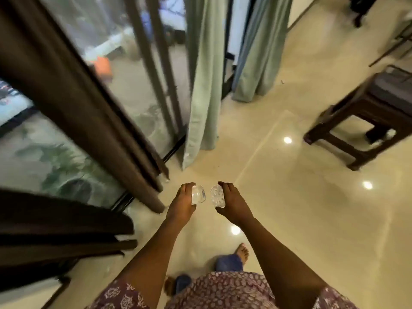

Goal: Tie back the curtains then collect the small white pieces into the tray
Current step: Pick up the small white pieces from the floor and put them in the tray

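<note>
You had a small clear glass bowl [198, 194] in your left hand [181, 204] and a clear patterned glass bowl [218, 195] in your right hand [233, 205], centre frame; with both hands full beside the loose brown curtain [73, 90] upper left, one could've slipped onto the glossy cream tile floor [289, 219]. No white pieces visible.

A dark brown curtain [73, 94] hangs beside pale sage-green curtains [201, 70]. The floor [289, 208] is glossy cream, the stool [365, 112] dark brown (grey cushion), the garment [223, 291] mauve with white motifs.
</note>
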